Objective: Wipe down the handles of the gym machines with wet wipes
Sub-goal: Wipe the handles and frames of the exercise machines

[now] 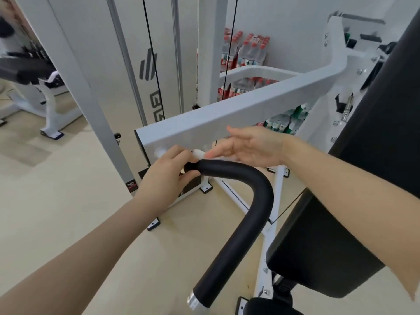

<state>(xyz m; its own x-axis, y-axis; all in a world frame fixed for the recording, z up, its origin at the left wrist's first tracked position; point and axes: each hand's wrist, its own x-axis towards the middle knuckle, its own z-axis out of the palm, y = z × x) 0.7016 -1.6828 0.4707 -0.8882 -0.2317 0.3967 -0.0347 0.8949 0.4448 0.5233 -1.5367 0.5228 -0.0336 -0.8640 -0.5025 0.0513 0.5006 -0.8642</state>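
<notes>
Our left hand (pixel 168 170) pinches a white wet wipe (pixel 198 153) at the black handle's (pixel 247 201) upper end; our right hand (pixel 252 145) hovers beside it, fingers relaxed and holding nothing.

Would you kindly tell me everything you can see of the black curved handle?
The black handle is a padded, matte, foam-like tube bent in a smooth curve. Its near end finishes in a silver metal cap and points down toward the camera; its far end runs up beside the white machine arm. The left hand grips that far end, a white wipe showing there. The right hand hovers alongside.
</notes>
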